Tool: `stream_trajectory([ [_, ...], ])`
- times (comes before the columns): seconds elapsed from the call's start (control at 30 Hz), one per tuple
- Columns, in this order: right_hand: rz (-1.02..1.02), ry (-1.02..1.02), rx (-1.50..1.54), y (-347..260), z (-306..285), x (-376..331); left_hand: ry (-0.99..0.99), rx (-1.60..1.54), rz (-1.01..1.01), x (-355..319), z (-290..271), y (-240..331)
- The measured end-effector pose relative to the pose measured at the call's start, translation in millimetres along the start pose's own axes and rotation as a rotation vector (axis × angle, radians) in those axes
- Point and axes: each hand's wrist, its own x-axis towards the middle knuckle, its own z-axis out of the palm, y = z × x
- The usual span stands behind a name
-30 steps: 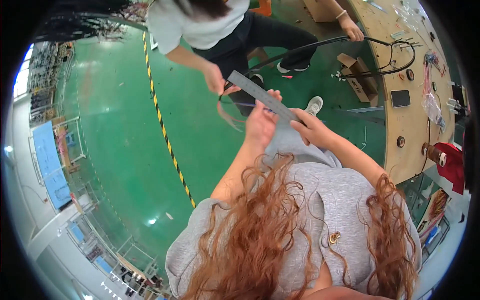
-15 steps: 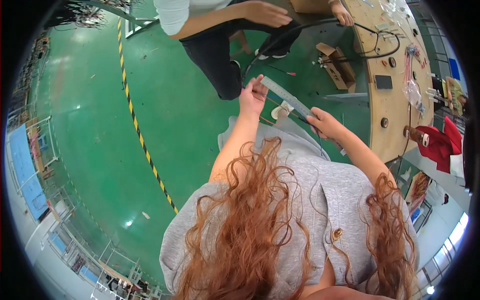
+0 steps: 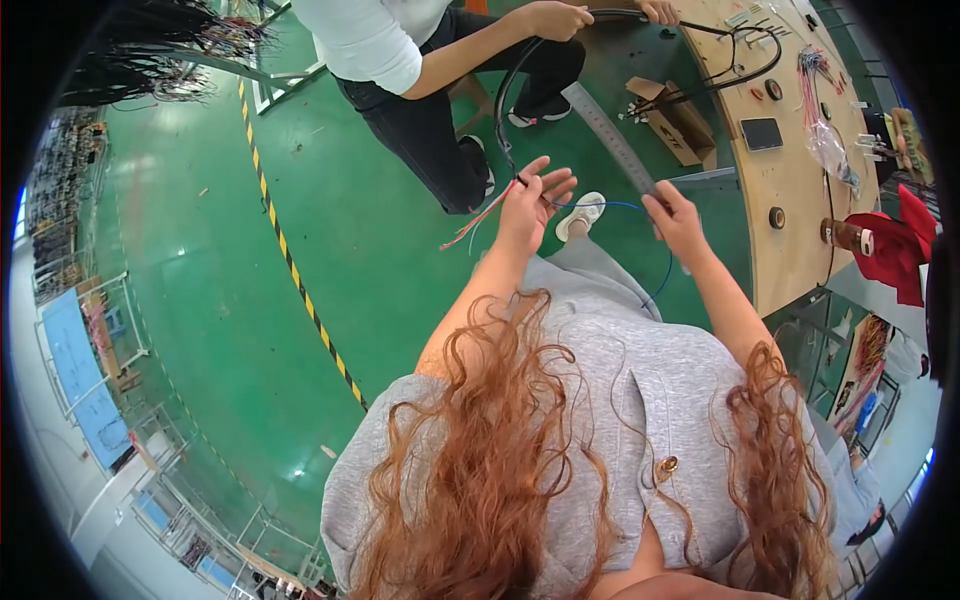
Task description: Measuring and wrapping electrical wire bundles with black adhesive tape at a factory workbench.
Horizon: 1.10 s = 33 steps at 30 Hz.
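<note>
Steel ruler (image 3: 612, 135) gripped in right hand (image 3: 678, 215); left hand (image 3: 528, 200) half-open, pinching black cable (image 3: 503, 110).

Green floor (image 3: 230, 300), striped line (image 3: 300, 275), wooden workbench (image 3: 800, 215)
</note>
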Motion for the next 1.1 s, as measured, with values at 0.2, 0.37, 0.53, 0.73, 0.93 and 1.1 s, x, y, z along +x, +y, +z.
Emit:
stream_trajectory([
  [0.2,-0.188,-0.002,-0.068,-8,-7,26,0.011,0.351,-0.041,-17,7,14],
  [0.37,-0.548,-0.015,-0.064,-11,57,86,0.234,0.646,0.210,-48,23,17],
  [0.53,-0.220,-0.248,0.218,-56,97,114,0.197,0.553,0.116,-63,31,25],
  [0.73,-0.230,-0.403,0.087,-85,77,86,0.203,1.093,-0.069,-85,10,31],
  [0.93,-0.255,-0.382,0.103,-94,44,25,0.105,1.781,0.588,-75,48,58],
  [1.1,-0.232,-0.211,0.425,-101,14,-30,-0.411,0.362,-0.176,-44,74,2],
])
